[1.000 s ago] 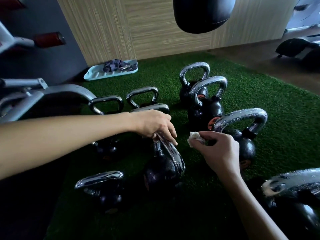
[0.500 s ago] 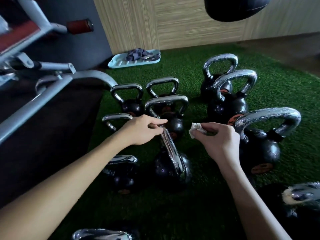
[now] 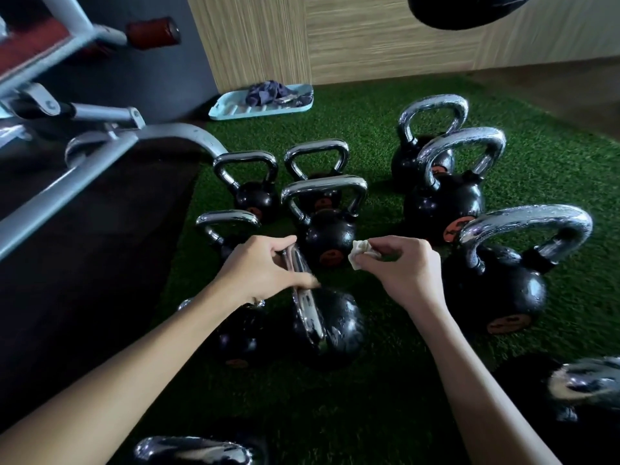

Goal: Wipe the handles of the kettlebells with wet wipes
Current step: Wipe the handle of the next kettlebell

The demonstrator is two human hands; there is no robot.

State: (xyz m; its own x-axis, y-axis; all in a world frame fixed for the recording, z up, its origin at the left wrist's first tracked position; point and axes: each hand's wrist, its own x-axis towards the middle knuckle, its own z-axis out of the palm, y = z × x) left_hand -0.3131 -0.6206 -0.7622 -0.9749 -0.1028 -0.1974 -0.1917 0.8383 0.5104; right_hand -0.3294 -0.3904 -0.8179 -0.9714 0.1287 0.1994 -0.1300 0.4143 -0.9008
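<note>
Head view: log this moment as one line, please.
left hand: grips kettlebell handle | right hand: pinches wet wipe | wipe-to-handle contact: none, wipe held beside it

Pale blue tray (image 3: pixel 231 110) – dark cloth (image 3: pixel 268 92) heaped on it – by wooden wall (image 3: pixel 369 38).
</note>
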